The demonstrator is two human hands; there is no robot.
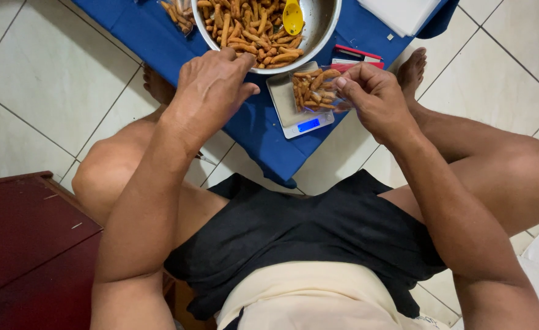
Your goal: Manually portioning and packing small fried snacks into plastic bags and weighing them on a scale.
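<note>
We are looking at a clear bag of fried snack sticks point(314, 90) sitting on a small kitchen scale point(297, 110), near the front corner of the blue cloth point(251, 122) spread on the tiled floor point(49, 79). The right hand point(373, 98) is pinching the bag's open rim, fingers grasping the plastic. The left hand point(211, 85) is hovering loosely curled at the rim of the metal bowl point(321, 27) of the same sticks; we cannot tell whether it is holding any, since the fingertips are turning away from us.

Risks, as we judge them: the bag is leaning off the scale's right edge, so a tug from the pinching fingers could be tipping it and spilling sticks onto the cloth or floor. The hand's pull on the bag may also be throwing the reading off. The bowl is sitting just beside the scale, so a nudge could be shifting the scale.

Hidden: the bowl's far half is cut off by the top edge, with a yellow spoon point(292, 17) lying inside. The scale's lit display is too small to read. A second bag point(179, 13) at top left, a red-and-white tool point(358, 56) behind the scale and a white sheet point(401, 12) are partly cut off.
</note>
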